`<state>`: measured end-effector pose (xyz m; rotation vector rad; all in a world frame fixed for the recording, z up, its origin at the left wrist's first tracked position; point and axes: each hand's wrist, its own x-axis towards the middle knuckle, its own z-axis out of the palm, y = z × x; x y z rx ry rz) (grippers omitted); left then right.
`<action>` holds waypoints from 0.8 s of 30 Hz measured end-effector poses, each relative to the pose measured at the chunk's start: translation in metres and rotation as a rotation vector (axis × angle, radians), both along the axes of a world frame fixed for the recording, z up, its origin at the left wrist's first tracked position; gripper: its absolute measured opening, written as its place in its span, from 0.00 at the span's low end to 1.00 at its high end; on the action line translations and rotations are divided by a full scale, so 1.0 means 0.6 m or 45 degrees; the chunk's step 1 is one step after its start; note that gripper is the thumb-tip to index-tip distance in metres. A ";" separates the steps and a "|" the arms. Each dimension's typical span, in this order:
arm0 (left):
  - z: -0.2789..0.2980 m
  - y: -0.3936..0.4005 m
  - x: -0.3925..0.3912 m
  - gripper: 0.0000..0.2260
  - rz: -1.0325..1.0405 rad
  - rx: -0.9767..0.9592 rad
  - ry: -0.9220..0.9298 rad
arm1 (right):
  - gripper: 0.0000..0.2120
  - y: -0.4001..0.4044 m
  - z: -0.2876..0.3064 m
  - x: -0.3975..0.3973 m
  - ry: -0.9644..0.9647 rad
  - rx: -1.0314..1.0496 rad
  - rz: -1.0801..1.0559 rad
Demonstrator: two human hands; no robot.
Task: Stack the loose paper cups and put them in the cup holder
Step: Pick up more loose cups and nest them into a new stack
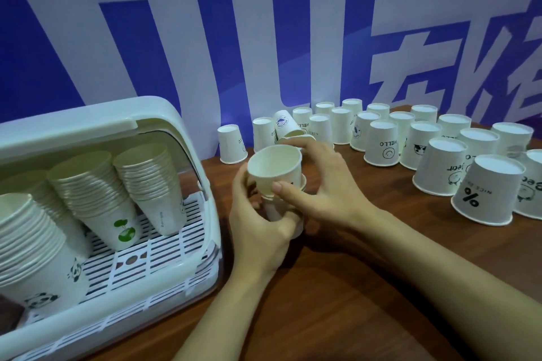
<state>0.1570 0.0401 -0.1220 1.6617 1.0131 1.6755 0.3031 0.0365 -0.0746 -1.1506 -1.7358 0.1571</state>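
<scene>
Near the middle, both hands hold a small stack of cups (274, 184) above the brown wooden table (337, 302). The left hand (261, 231) wraps around the lower cups, and the right hand (319, 184) pinches the top cup, whose round mouth faces up. The cups are smooth white paper, wider at the rim. At 9 o'clock sits the cup holder (176, 155), a white plastic box with round corners and a slotted floor. Inside it lean tall stacks of cups (91, 193), some with green or panda pictures. From 12 to 3 o'clock, many loose cups (381, 141) stand upside down; one tilted cup (286, 124) leans just behind the hands. A blue and white wall (264, 23) is farthest back.
</scene>
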 end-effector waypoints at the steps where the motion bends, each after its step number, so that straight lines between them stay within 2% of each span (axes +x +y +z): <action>1: 0.001 -0.001 -0.001 0.43 -0.001 -0.053 -0.044 | 0.30 0.001 -0.007 0.003 -0.053 -0.067 -0.034; 3: 0.008 -0.005 0.000 0.49 -0.031 -0.167 -0.115 | 0.33 0.003 -0.017 0.011 -0.148 -0.158 -0.061; 5: 0.010 -0.004 0.000 0.50 -0.062 -0.210 -0.097 | 0.35 0.002 -0.019 0.014 -0.107 -0.182 -0.023; 8: 0.007 -0.007 -0.006 0.50 -0.047 -0.221 -0.058 | 0.24 0.005 -0.022 0.011 0.093 -0.176 0.001; 10: 0.007 -0.009 -0.012 0.44 -0.049 -0.237 -0.071 | 0.17 0.007 -0.022 0.010 0.183 -0.154 0.008; 13: 0.017 -0.009 -0.012 0.29 -0.090 -0.274 -0.155 | 0.07 0.009 -0.021 0.004 0.269 -0.174 0.095; 16: 0.026 -0.011 -0.007 0.18 -0.101 -0.310 -0.182 | 0.09 0.013 -0.026 0.006 0.440 -0.300 0.211; 18: 0.028 -0.015 -0.005 0.17 -0.068 -0.338 -0.196 | 0.13 0.030 -0.027 0.017 0.599 -0.406 0.216; 19: 0.029 -0.018 -0.004 0.18 -0.036 -0.336 -0.192 | 0.14 0.046 -0.025 0.026 0.615 -0.379 0.134; 21: 0.029 -0.020 -0.004 0.20 0.028 -0.327 -0.155 | 0.11 0.090 -0.023 0.051 0.387 -0.265 -0.181; 22: 0.027 -0.020 -0.004 0.21 0.053 -0.325 -0.133 | 0.17 0.112 -0.021 0.060 0.177 -0.268 -0.331; 24: 0.024 -0.020 -0.005 0.23 0.061 -0.333 -0.101 | 0.34 0.150 -0.031 0.067 -0.145 -0.387 -0.458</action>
